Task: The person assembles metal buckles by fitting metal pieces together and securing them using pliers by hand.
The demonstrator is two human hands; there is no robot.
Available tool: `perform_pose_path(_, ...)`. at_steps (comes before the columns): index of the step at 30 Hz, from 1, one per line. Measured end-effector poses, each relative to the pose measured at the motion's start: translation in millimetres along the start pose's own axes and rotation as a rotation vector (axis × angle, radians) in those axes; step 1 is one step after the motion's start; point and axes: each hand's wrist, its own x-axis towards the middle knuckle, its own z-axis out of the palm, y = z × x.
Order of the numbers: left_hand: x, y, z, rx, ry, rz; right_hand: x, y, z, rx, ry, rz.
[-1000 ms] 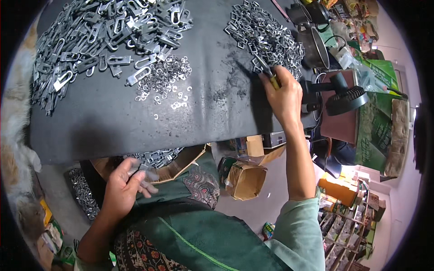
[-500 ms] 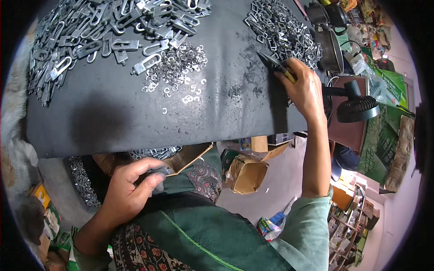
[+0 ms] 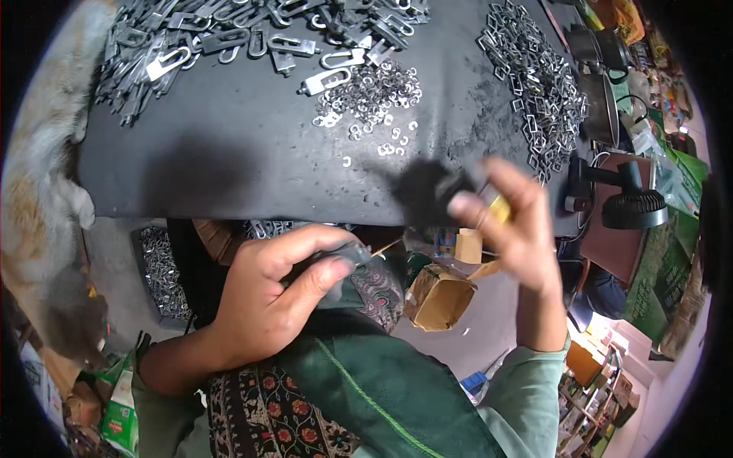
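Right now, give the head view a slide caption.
Left fingers grip a grey piece by a table heaped with metal parts.

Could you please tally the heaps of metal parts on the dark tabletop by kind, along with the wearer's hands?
Heap of slotted metal pieces: 1
Heap of small C-shaped rings: 1
Heap of rectangular links: 1
Hands, left hand and right hand: 2
Total: 5

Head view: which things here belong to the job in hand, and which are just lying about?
Apparently in use:
blurred yellow-handled tool in right hand
small grey piece in left hand
silver looped metal parts
silver C-shaped metal rings
silver rectangular metal links

Seemingly lying about:
black round fan
open brown cardboard box
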Motion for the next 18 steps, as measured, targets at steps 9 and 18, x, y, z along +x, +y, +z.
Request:
perform_pose_path(9,-1,-8,1,-0.065,-0.004,0.106,-15,-20,50,0.379,-0.143,-0.053)
perform_pose_path(18,1,-29,4,0.452,0.156,0.591,-24,-20,63,0.553,-0.29,0.287)
